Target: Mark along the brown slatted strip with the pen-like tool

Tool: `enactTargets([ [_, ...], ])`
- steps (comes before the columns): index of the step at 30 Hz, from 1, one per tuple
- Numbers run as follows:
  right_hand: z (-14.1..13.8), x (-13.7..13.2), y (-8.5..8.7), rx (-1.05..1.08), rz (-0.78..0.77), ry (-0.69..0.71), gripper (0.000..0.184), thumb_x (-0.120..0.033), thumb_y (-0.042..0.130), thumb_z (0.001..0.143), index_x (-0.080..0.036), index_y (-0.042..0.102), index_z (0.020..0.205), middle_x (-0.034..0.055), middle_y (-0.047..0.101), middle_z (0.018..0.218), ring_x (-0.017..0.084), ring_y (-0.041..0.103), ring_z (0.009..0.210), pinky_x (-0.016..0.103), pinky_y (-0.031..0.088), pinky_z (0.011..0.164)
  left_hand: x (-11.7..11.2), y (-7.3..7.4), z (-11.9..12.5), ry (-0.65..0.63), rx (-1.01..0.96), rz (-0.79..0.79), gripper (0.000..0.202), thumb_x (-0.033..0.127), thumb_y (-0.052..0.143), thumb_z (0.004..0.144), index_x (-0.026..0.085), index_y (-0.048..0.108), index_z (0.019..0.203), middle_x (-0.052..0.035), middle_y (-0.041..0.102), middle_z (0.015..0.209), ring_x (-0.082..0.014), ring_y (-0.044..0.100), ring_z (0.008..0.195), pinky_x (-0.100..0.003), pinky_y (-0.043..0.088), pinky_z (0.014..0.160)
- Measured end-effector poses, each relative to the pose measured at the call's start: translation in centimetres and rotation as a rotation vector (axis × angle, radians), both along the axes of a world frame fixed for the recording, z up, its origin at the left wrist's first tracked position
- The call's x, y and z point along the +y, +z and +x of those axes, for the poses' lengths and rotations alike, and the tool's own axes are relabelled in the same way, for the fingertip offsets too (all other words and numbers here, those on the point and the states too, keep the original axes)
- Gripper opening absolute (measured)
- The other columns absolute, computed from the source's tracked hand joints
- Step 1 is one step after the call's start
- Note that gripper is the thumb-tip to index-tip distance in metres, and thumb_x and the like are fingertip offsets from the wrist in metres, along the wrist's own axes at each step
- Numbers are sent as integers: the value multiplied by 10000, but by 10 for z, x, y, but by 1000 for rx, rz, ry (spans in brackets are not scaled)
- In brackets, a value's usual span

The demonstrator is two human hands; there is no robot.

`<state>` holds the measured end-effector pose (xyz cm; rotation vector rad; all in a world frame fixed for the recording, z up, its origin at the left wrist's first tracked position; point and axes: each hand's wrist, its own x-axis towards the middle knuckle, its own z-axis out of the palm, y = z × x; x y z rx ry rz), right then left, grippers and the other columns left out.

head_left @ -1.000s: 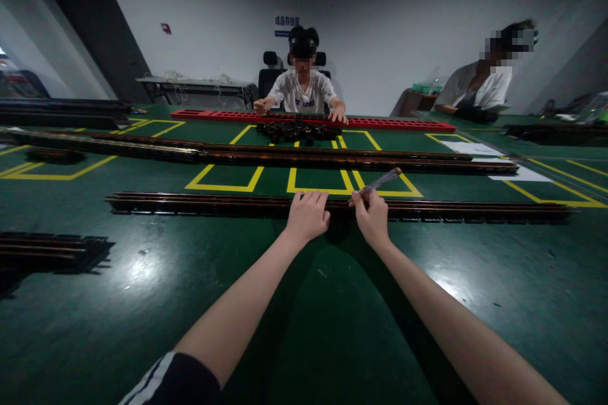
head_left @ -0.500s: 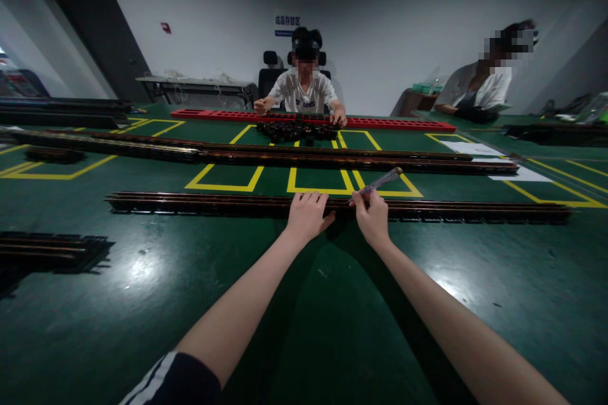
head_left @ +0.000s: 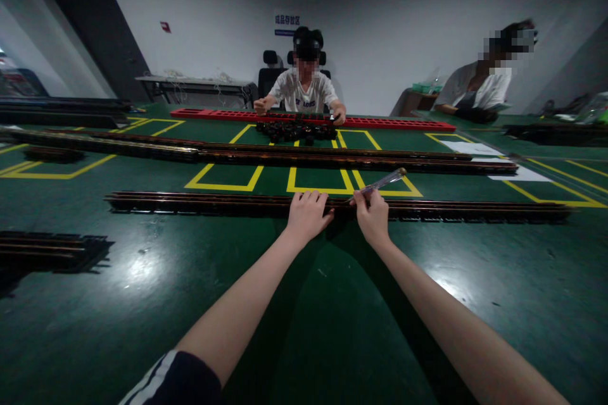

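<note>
A long dark rail lies across the green table in front of me. My left hand rests on the rail's middle, fingers curled over its top and pressing it. Just to its right, my right hand pinches a slim clear-handled tool, perhaps a screwdriver, whose tip points down at the rail between my hands.
Longer dark rails lie further back over yellow floor-style markings. A person opposite works at a red rack beside a pile of black parts. Another person sits at the far right. More rails lie at the left.
My hands have hardly moved; the left thumb shifted slightly along the rail. The person opposite moved a hand a little along the red rack.
</note>
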<state>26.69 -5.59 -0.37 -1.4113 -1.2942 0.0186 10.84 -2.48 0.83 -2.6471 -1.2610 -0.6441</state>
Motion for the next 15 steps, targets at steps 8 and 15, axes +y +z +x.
enactTargets([
  [8,0,0,0,28,-8,17,377,-565,439,876,-229,509,718,63,679,678,242,616,672,395,453,719,0,0,1,-2,-11,-1,374,397,451,916,139,604,1139,-120,674,1122,-258,607,1032,-409,439,895],
  [15,1,1,0,54,-17,8,420,-615,432,859,-230,522,717,57,685,667,241,626,665,393,455,726,-1,1,1,-1,-22,-11,351,370,468,905,144,611,1131,-120,676,1125,-256,609,1032,-417,448,905],
])
